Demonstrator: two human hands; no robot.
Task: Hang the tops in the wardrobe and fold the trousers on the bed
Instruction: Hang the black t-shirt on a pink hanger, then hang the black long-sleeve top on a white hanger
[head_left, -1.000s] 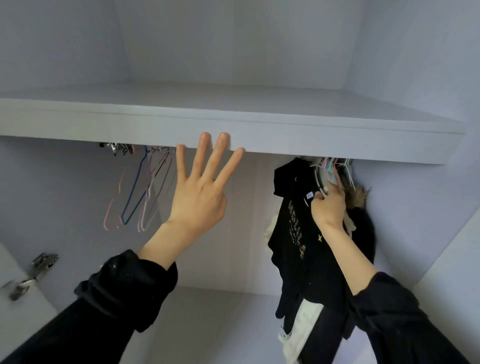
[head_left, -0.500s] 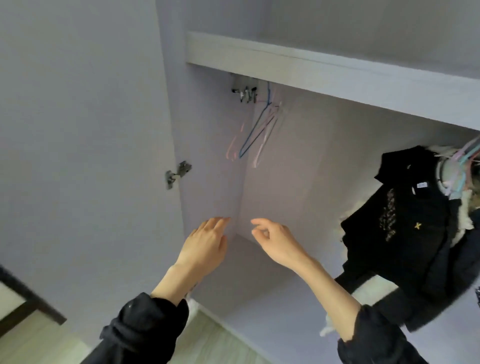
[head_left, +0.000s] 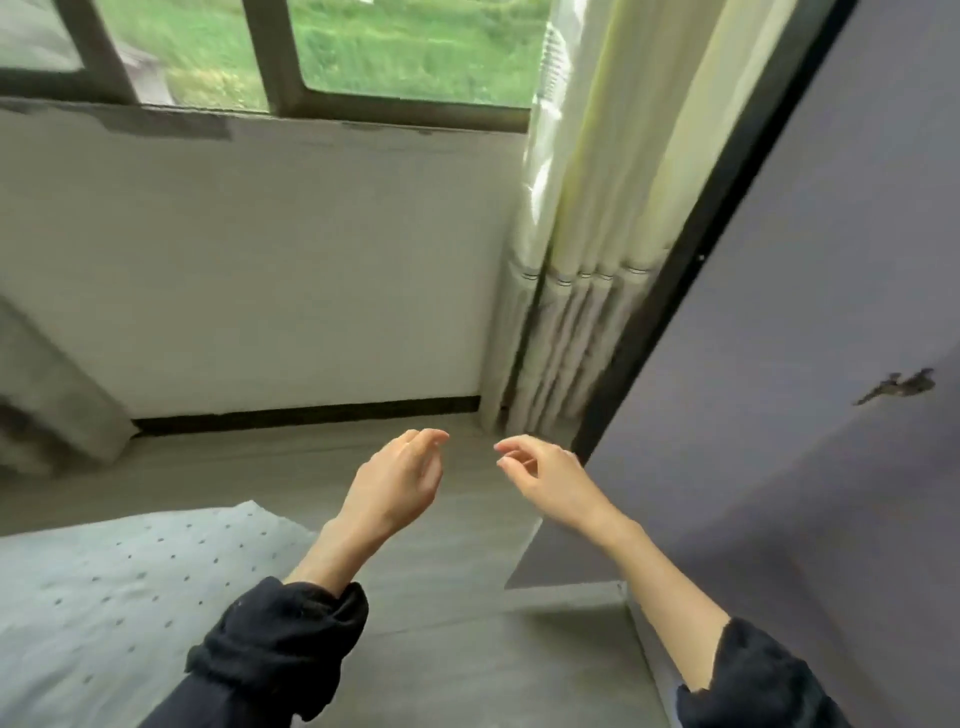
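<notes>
Mid-frame over the floor, my left hand (head_left: 397, 480) and right hand (head_left: 545, 475) hang loose and empty, between garments; next I'd reach the bed (head_left: 104, 597) lower left.

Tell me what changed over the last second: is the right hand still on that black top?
No. The right hand let go of the black top on the hangers and dropped; the left hand came down from the shelf edge. The view swung left from the wardrobe interior to its door, the window and the bed. Both hands remain empty, fingers loosely curled.
</notes>
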